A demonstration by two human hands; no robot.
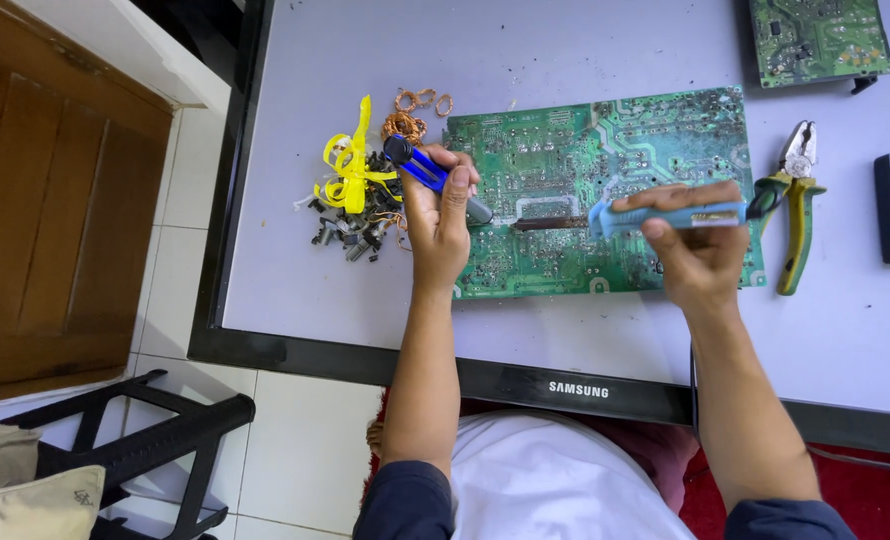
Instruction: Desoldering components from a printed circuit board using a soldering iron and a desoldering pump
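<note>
A large green circuit board (605, 190) is lying flat on the grey tabletop (295, 270), with both hands working over it. The left hand (438, 225) is reaching in with fingers closed around a blue-handled tool (427, 172), its tip pointing down at the board. The right hand (695, 250) is gripping a light-blue soldering iron (665, 216) held level across the board, beside yellow-handled pliers (795, 205).

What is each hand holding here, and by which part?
Left hand grips a blue desoldering pump around its barrel; right hand holds a light-blue soldering iron by its handle.
</note>
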